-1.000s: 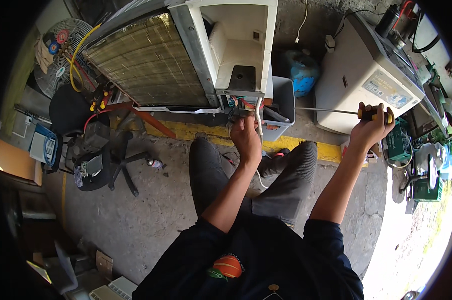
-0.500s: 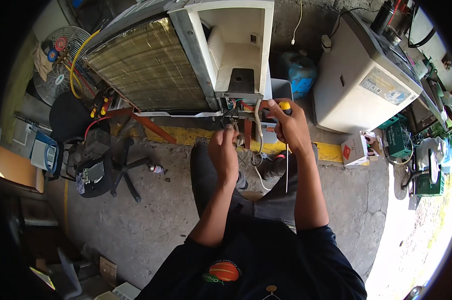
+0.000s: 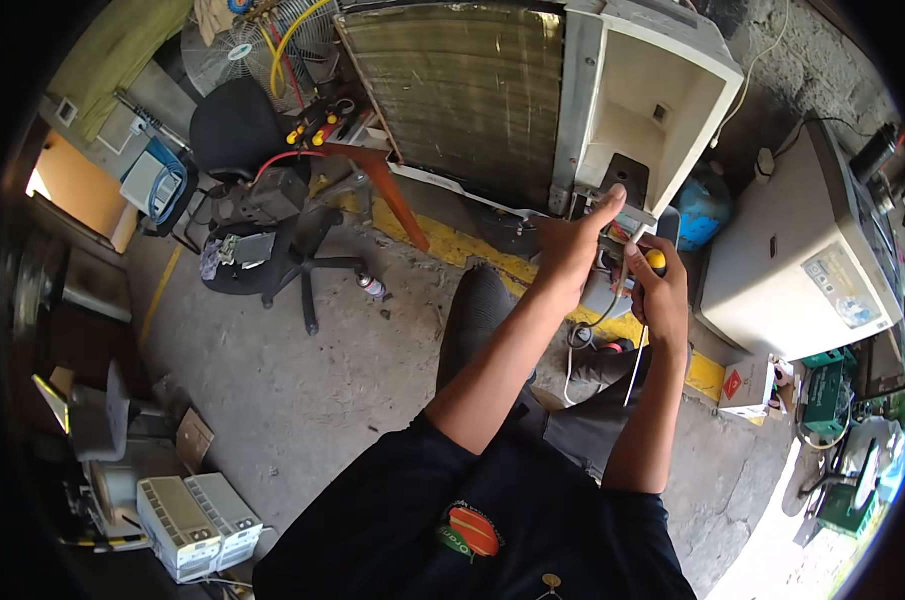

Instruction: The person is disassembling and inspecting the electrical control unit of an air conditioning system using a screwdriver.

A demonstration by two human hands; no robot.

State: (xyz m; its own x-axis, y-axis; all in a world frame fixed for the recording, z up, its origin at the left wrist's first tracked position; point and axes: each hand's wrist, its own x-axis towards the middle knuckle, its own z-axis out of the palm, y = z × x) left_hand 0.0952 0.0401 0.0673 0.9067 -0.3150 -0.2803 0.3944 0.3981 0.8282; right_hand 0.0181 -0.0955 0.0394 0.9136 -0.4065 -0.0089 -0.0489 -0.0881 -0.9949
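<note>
Held in my right hand (image 3: pixel 664 295) is a long screwdriver (image 3: pixel 655 261) with a yellow and black handle, its thin shaft pointing down toward my lap. The fingers of that hand are also beside a pale cord (image 3: pixel 637 236), but whether they grip it is unclear. My left hand (image 3: pixel 572 248) is at the lower end of the air conditioner (image 3: pixel 637 95), thumb stretched up and apart from the other fingers, which are partly hidden and blurred. Coloured wires (image 3: pixel 617 232) show in the opening between my hands. A finned coil panel (image 3: pixel 462 100) fills the unit's left side.
An orange-brown metal stand (image 3: pixel 397 205) supports the unit. Left of it are a black office chair (image 3: pixel 237 125) and a spray can (image 3: pixel 372 287) on the floor. A blue container (image 3: pixel 705 212) and a white washing machine (image 3: pixel 792 260) stand on the right.
The view has swung left, so the scene sits further right. My left hand has come up from below the wires toward the right hand, its thumb now extended. The screwdriver stays in my right hand.
</note>
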